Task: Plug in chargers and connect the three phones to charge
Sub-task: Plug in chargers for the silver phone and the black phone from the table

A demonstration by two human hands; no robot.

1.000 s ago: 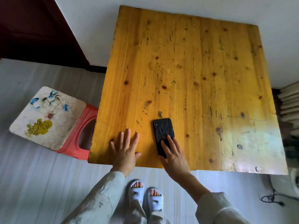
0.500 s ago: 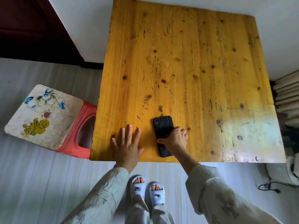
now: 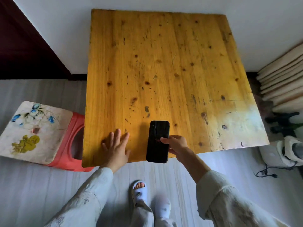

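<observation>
Since the earlier frame, the phone has been pulled toward the near edge of the table, and its near end now hangs over that edge. It is pinched by the right hand, thumb on top. The left hand is laid flat on the table, fingers spread. Picking up the phone seems to be the step in hand. No charger is seen, so one must be found next.

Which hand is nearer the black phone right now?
Right. The right hand grips the black phone by its right edge, thumb on top. The left hand lies flat on the wooden table, apart from the phone, on its left.
</observation>
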